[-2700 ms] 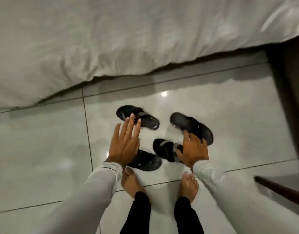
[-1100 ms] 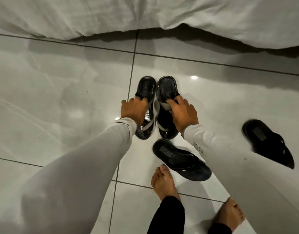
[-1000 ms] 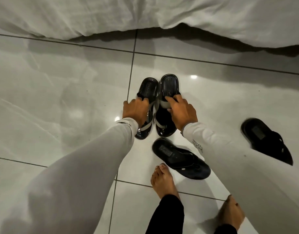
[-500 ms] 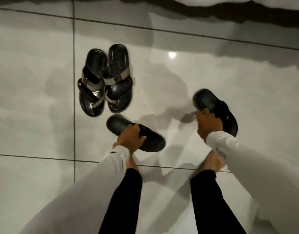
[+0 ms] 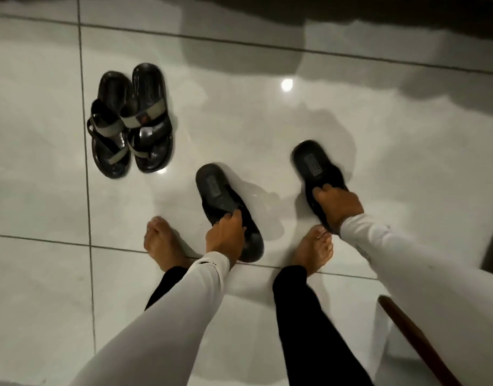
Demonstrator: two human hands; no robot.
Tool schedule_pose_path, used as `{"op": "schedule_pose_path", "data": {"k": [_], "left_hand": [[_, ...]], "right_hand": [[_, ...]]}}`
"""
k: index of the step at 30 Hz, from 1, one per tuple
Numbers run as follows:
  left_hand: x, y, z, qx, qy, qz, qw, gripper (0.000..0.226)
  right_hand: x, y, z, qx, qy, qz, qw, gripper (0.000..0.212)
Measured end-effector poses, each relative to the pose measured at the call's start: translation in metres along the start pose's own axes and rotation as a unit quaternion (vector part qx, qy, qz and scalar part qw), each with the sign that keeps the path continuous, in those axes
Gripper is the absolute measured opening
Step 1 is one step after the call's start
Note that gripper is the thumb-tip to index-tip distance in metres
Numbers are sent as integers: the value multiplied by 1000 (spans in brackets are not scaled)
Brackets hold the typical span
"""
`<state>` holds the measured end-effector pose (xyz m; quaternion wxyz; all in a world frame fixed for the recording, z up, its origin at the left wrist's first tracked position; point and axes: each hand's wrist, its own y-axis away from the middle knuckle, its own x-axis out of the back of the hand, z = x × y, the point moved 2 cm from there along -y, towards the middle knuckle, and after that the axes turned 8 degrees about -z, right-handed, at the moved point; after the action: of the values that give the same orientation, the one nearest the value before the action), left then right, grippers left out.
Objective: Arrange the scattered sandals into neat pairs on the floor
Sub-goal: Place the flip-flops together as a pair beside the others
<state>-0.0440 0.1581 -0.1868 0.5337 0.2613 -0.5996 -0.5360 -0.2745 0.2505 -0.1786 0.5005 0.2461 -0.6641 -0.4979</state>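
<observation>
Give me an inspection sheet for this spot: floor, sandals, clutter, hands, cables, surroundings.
Surface: glossy pale tile floor, dark grout lines, a lamp glare.
Job's things: strapped pair side by side, touching, one slightly ahead of the other. Left black sandal and right black sandal lie apart, both angled the same way, not yet paired.
Clutter: nothing seen.
Grippers: left hand grips the left black sandal at its near end; right hand grips the right black sandal at its near end.
Cables: nothing seen.
Surroundings: bare feet behind the black sandals; brown wooden edge at lower right; dark shadow along the top.
</observation>
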Motion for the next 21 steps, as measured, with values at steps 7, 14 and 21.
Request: {"op": "schedule_pose_path", "data": {"k": [7, 14, 21], "left_hand": [[17, -43, 61, -93, -134, 52, 985, 40], [21, -85, 78, -137, -167, 65, 974, 52], [59, -101, 114, -184, -194, 73, 961, 47]], "right_hand": [[-31, -16, 27, 17, 17, -37, 999, 47], [-57, -41, 51, -4, -19, -3, 1000, 29], [2, -63, 60, 10, -133, 72, 988, 37]]}}
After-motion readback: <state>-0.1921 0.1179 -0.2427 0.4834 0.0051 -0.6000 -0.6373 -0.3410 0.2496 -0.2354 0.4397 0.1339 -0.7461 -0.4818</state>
